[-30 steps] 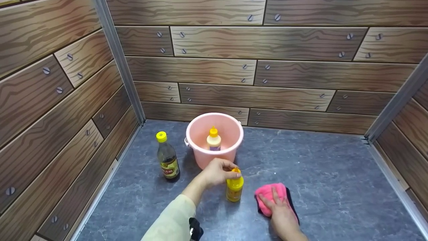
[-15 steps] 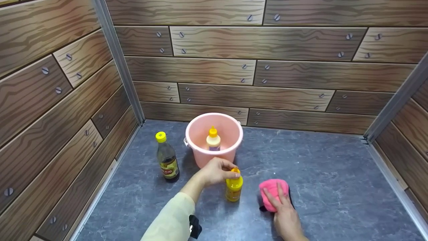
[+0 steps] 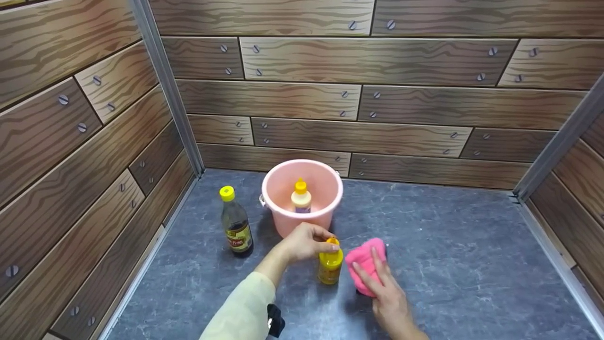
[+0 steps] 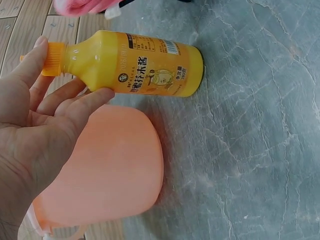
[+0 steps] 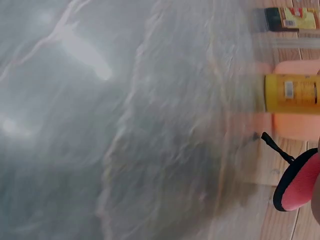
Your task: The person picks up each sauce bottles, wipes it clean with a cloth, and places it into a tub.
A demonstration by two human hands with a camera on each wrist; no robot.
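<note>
A yellow bottle is gripped at the top by the left hand, a cloth beside it by the right hand. Behind, a cream bottle is contained in a bucket, flanked at left by a dark bottle.

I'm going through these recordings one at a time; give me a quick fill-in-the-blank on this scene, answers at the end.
1. Outside the pink bucket there are ____ bottles.
2. The pale bottle with the orange cap is ____ the bucket.
3. In the head view, the yellow bottle, its top gripped by the left hand, is to the ____ of the dark bottle.
4. The cloth held by the right hand is ____ with a black edge.

Missing words: two; inside; right; pink.
</note>
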